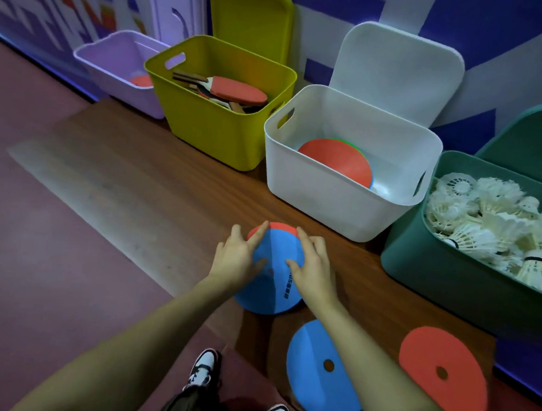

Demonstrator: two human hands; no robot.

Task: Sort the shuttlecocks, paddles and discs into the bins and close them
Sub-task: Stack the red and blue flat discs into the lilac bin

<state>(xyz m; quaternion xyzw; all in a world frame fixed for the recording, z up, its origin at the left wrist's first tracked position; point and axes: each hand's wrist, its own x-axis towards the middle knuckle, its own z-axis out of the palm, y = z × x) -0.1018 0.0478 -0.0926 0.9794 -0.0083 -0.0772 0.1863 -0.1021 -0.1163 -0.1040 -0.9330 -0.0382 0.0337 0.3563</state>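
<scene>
A blue disc lies on a red disc on the wooden floor in front of the white bin. My left hand and my right hand hold this stack from either side, thumbs on top of the blue disc and fingers at its far edge. Another blue disc and a red disc lie nearer me on the right. The white bin holds a stack of discs. Paddles fill the yellow bin. Shuttlecocks fill the green bin.
A purple bin at the far left holds something red. All bins stand open along the wall, each with its lid leaning behind it: white lid, yellow lid, purple lid. My shoes are below.
</scene>
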